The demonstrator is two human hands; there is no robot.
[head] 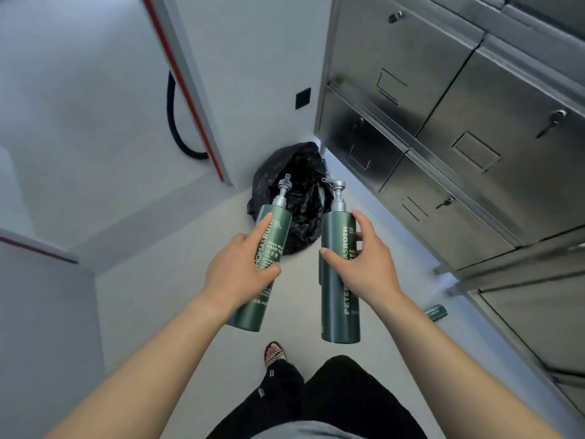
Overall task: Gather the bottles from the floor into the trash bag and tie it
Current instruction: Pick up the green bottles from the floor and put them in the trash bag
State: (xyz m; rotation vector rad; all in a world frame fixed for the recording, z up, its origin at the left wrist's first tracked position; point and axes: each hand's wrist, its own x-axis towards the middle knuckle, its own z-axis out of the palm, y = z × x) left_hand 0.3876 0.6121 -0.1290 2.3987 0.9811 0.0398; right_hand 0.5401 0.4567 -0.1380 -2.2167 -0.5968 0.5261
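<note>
Big shiny steel cabinets (443, 128) fill the right side. The pale floor (152, 299) runs out in front of the person. A black trash bag (294, 166) sits on the floor in the corner, between the white wall and the cabinets. It is all crumpled, and I cannot tell how wide its mouth is open.

The person holds two tall green pump bottles up in the air, just in front of the bag. The left hand (240, 267) is wrapped round the middle of the hand wash bottle (279, 224), with one finger lying straight along it. The right hand (367, 264) holds the other bottle (332, 299) round its middle too, thumb on one side and fingers on the other. Both bottles point their pump tops toward the bag.

One more small green bottle (435, 313) lies on the floor by the cabinet's foot, well apart from the bag.

The bottles look hard and smooth, so I think they could slip. Holding them round the fat middle seems best. The thin pump top could twist or snap. I cannot tell if they are full, so they may be heavy or light.

The bag looks thin, soft and floppy. I think it needs a hand on its rim to stay open, and the loose top is the part to grab for tying.
</note>
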